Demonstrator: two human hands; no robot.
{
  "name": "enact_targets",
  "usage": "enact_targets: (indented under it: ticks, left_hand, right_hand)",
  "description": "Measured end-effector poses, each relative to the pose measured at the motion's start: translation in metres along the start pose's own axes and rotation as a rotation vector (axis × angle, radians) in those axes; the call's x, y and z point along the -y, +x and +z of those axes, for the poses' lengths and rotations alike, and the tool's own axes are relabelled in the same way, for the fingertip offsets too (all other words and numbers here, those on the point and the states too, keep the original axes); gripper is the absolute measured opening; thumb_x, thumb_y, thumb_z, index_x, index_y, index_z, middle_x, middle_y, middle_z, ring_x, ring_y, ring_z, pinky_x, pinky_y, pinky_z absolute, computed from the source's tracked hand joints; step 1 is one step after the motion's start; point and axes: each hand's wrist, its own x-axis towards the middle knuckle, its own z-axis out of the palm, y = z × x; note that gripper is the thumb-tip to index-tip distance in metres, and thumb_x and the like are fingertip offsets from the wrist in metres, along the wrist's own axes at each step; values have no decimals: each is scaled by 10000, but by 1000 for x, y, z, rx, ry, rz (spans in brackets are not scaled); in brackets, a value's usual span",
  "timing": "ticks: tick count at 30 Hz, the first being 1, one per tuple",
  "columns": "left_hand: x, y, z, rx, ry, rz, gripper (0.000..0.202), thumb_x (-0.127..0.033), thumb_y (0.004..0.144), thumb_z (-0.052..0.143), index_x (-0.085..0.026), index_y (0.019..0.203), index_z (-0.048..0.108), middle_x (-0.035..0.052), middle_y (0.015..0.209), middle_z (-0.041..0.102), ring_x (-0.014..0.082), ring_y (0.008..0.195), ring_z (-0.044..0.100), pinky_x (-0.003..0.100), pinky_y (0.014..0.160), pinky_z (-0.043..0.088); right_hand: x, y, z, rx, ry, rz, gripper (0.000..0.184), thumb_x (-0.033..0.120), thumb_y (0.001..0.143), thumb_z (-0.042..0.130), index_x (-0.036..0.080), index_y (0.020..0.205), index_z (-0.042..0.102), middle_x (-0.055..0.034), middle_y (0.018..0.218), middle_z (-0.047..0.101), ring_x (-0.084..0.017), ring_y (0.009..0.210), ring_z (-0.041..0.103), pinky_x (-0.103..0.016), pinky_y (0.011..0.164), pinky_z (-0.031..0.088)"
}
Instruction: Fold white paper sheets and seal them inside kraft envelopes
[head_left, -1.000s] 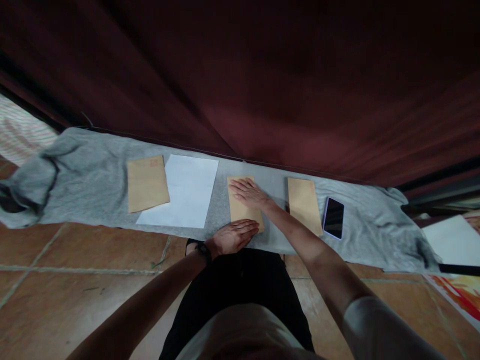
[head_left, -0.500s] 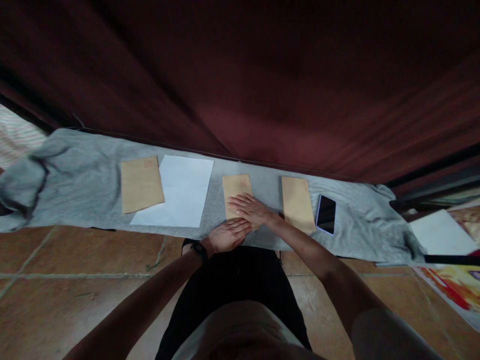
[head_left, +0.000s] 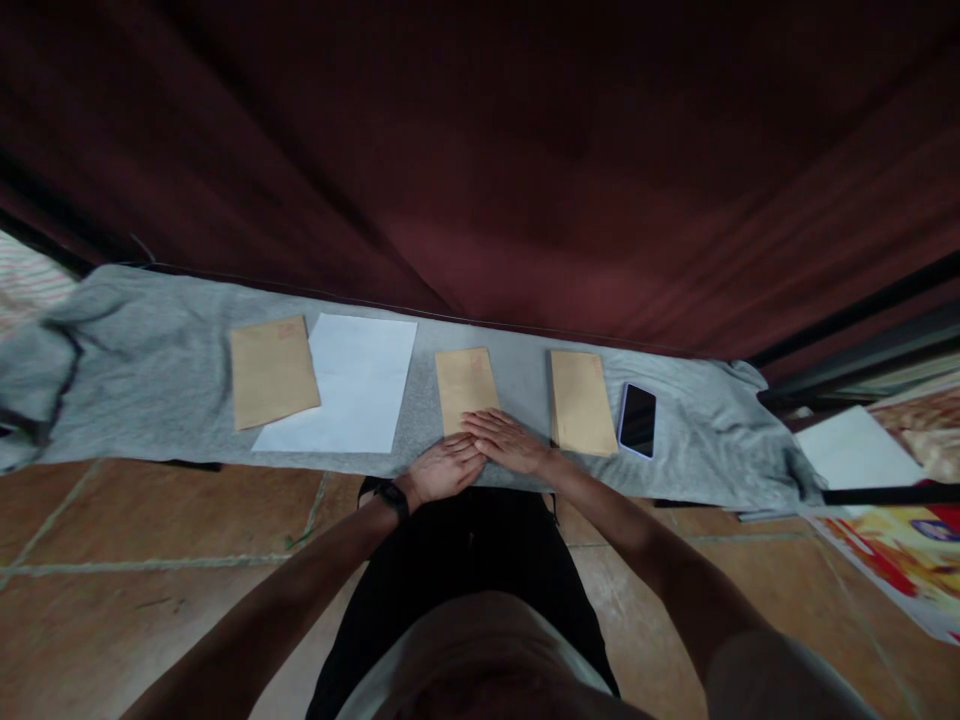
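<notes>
A brown envelope (head_left: 465, 385) lies on the grey cloth (head_left: 150, 340) straight in front of me. My right hand (head_left: 506, 443) rests flat on its near end, fingers stretched out and pointing left. My left hand (head_left: 444, 469) lies flat beside it at the envelope's near edge, fingers out and touching the right hand's fingertips. A black band is on my left wrist. Neither hand grips anything.
On the cloth lie another brown envelope (head_left: 271, 372) at left, a white sheet (head_left: 349, 385) partly under it, a third envelope (head_left: 581, 402) at right and a dark phone (head_left: 638, 420). A maroon curtain (head_left: 525, 170) hangs behind. Tiled floor (head_left: 150, 530) lies in front; papers (head_left: 862, 455) at far right.
My right hand has slid down the middle envelope from its far end to its near end, meeting the left hand. The view has shifted a little.
</notes>
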Motion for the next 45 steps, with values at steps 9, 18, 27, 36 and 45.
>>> enact_targets:
  ticks: [9, 18, 27, 36, 45]
  left_hand:
    - [-1, -16, 2, -43, 2, -30, 393, -207, 1012, 435, -151, 1377, 570, 132, 1402, 629, 227, 1349, 555, 433, 1127, 488]
    - [-7, -35, -5, -47, -26, -118, 376, -171, 1012, 440, -148, 1357, 588, 120, 1431, 610, 218, 1367, 536, 427, 1142, 477]
    - [-6, -11, -11, -61, -65, -334, 371, -303, 1031, 451, -179, 1338, 619, 106, 1433, 610, 238, 1351, 547, 475, 1159, 441]
    - [-14, -17, -2, -162, -138, -404, 328, -324, 1019, 493, -179, 1274, 641, 105, 1364, 656, 225, 1324, 569, 461, 1159, 448]
    - [-24, -11, 9, -295, -123, -529, 229, -277, 1019, 486, -187, 1094, 682, 92, 1237, 712, 238, 1226, 628, 447, 1097, 500]
  right_hand:
    - [17, -39, 4, -114, -50, -21, 567, 394, 1048, 463, 207, 1572, 355, -101, 1608, 398, -207, 1499, 361, -459, 1267, 295]
    - [19, -68, 15, -255, -99, 73, 458, 254, 1030, 470, 216, 1485, 501, -74, 1523, 528, -210, 1426, 476, -462, 1229, 378]
    - [22, -67, 19, -327, -95, 114, 403, 236, 1024, 490, 221, 1419, 572, -60, 1477, 579, -208, 1379, 519, -445, 1200, 406]
    - [20, -57, 24, -400, -31, 206, 241, 278, 1033, 530, 248, 1211, 689, -47, 1324, 687, -212, 1214, 618, -416, 1060, 462]
    - [20, -39, 24, -457, -86, 339, 138, 247, 1015, 570, 235, 1047, 704, -41, 1118, 726, -204, 1072, 633, -369, 951, 431]
